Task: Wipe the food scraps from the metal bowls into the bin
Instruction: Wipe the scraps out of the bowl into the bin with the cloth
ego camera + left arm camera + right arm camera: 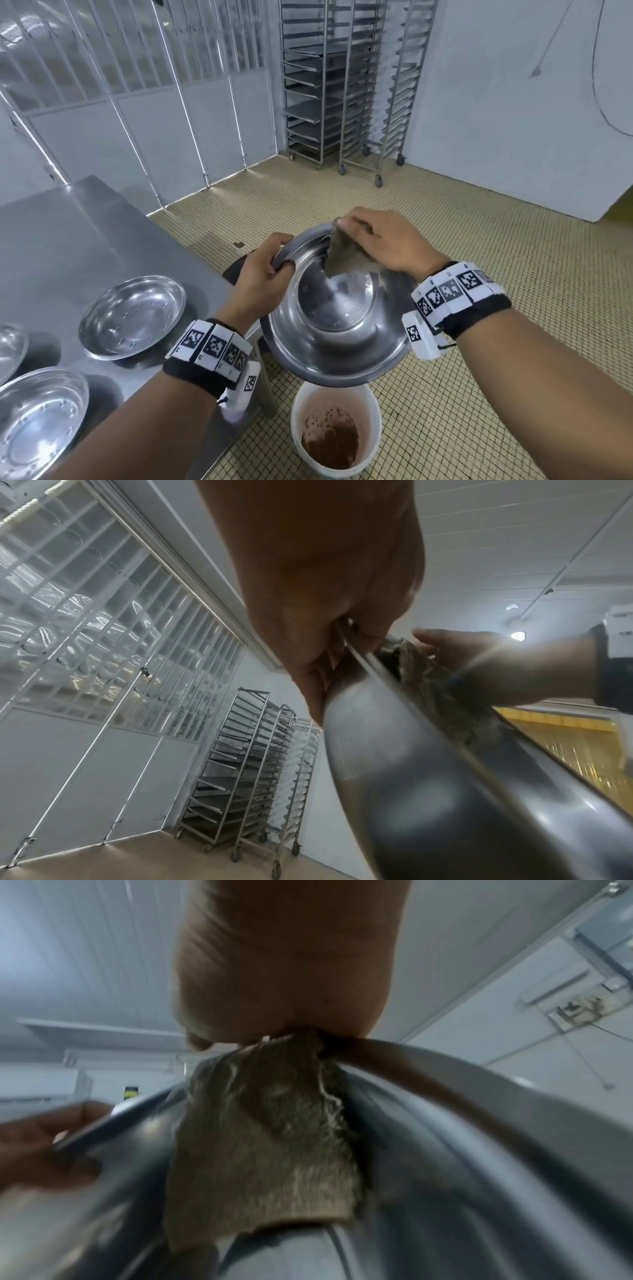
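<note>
While the left hand (263, 274) grips the rim of the metal bowl (337, 318) at about 9 o'clock, thumb inside and fingers curled round the edge, the bowl is held tilted in the air directly above the white bin (335, 430), which stands on the tiled floor at 6 o'clock and already holds brown scraps. At the bowl's 12 o'clock rim, the right hand (383, 241) presses a brown-grey cloth (342, 255) against the inner wall, fingers curled over the cloth's upper edge; the cloth hangs down toward the bowl's centre. The bowl's interior appears largely clean, though the wrist views are too blurred to rule out residue.

To do this step well, the stroke should probably run from the high rim down to the low lip at 6 o'clock, so that loosened scraps fall into the bin rather than onto the floor. The tilt should be kept steep and the low lip held over the bin's mouth.

Three further bowls (132, 317) rest on the steel counter (68, 240) at 8 to 9 o'clock.
</note>
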A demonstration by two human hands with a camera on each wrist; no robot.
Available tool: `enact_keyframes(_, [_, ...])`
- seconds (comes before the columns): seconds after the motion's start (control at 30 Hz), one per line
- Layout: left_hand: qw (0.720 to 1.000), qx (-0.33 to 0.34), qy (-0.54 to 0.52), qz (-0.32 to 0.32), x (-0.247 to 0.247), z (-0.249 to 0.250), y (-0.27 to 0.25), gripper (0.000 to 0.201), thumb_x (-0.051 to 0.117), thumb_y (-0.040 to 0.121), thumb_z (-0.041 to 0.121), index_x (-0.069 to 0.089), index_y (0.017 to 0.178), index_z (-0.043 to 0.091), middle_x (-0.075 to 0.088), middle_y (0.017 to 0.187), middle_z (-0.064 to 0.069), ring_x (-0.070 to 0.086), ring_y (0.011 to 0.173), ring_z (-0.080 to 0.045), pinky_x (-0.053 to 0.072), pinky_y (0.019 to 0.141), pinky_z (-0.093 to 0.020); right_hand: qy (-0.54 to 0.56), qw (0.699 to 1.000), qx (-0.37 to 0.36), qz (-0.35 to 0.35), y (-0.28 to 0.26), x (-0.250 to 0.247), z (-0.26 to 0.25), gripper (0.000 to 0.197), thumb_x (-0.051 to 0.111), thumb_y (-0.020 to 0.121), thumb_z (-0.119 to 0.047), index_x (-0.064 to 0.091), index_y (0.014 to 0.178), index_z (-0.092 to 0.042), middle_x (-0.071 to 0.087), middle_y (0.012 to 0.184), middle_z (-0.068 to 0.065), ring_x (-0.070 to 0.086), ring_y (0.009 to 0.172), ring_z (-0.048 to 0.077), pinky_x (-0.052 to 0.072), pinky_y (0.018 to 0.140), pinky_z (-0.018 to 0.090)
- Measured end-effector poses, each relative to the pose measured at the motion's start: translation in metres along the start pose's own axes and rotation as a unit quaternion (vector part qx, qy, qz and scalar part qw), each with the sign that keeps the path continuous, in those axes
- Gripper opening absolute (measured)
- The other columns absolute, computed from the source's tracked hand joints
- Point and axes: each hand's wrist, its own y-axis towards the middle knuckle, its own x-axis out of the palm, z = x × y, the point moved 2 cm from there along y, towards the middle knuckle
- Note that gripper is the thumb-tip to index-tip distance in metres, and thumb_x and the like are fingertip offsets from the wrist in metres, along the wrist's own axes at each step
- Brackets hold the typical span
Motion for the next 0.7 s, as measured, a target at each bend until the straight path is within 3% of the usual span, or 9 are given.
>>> enact_keyframes(0.07, [1.000, 0.002, -0.001, -0.001, 0.000, 0.000, 0.001, 0.032, 0.061, 0.096, 0.002, 0.063, 0.108, 0.033, 0.067, 0.074, -0.003, 0.059, 0.056, -0.022, 0.049, 0.051, -0.028, -0.023, 1.000, -0.008, 0.007, -0.005, 0.006, 0.006, 0.054, 0.035, 0.094, -0.078, 0.063, 0.105, -0.034, 0.068, 0.087, -0.014, 0.064, 0.078, 0.006, 0.056, 0.075, 0.037])
enact_keyframes(0.17, [1.000, 0.003, -0.004, 0.007, -0.003, -0.001, 0.001, 0.033, 0.062, 0.095, 0.003, 0.065, 0.109, 0.033, 0.071, 0.078, 0.001, 0.064, 0.063, -0.018, 0.051, 0.057, -0.025, -0.012, 0.998, -0.020, 0.065, -0.016, 0.011, 0.016, 0.046, 0.043, 0.096, -0.069, 0.060, 0.104, -0.028, 0.067, 0.075, -0.007, 0.064, 0.067, 0.009, 0.056, 0.064, 0.039])
enact_keyframes(0.33, [0.999, -0.007, 0.019, 0.026, -0.006, -0.004, 0.000, 0.021, 0.064, 0.095, 0.008, 0.067, 0.101, 0.028, 0.069, 0.080, 0.013, 0.062, 0.068, -0.003, 0.048, 0.061, -0.015, 0.037, 0.990, 0.016, 0.133, -0.043, 0.030, 0.028, 0.049, 0.037, 0.099, -0.068, 0.054, 0.105, -0.022, 0.064, 0.067, -0.002, 0.061, 0.052, 0.013, 0.052, 0.047, 0.041])
enact_keyframes(0.47, [0.994, -0.018, 0.110, -0.003, -0.008, -0.001, 0.007, 0.014, 0.063, 0.100, 0.022, 0.055, 0.089, 0.023, 0.057, 0.070, 0.007, 0.050, 0.057, 0.000, 0.039, 0.052, -0.014, -0.021, 0.991, 0.017, 0.133, -0.039, 0.027, 0.022, 0.048, 0.039, 0.099, -0.064, 0.053, 0.102, -0.019, 0.059, 0.063, -0.003, 0.057, 0.050, 0.015, 0.050, 0.047, 0.039])
enact_keyframes(0.57, [0.990, -0.009, 0.140, -0.028, -0.006, 0.010, 0.011, 0.017, 0.062, 0.101, 0.024, 0.051, 0.089, 0.019, 0.057, 0.072, 0.000, 0.047, 0.057, -0.008, 0.042, 0.056, -0.026, -0.069, 0.992, -0.010, 0.105, -0.030, 0.017, 0.011, 0.047, 0.040, 0.097, -0.065, 0.048, 0.101, -0.019, 0.057, 0.064, -0.005, 0.056, 0.052, 0.017, 0.048, 0.047, 0.035])
enact_keyframes(0.7, [0.987, -0.006, 0.156, -0.029, -0.009, 0.016, 0.014, 0.022, 0.063, 0.101, 0.024, 0.046, 0.087, 0.020, 0.055, 0.068, 0.001, 0.046, 0.056, -0.013, 0.039, 0.053, -0.027, -0.019, 0.994, 0.014, 0.107, -0.038, 0.020, 0.016, 0.042, 0.044, 0.099, -0.062, 0.044, 0.098, -0.020, 0.061, 0.066, -0.003, 0.059, 0.052, 0.013, 0.048, 0.045, 0.032])
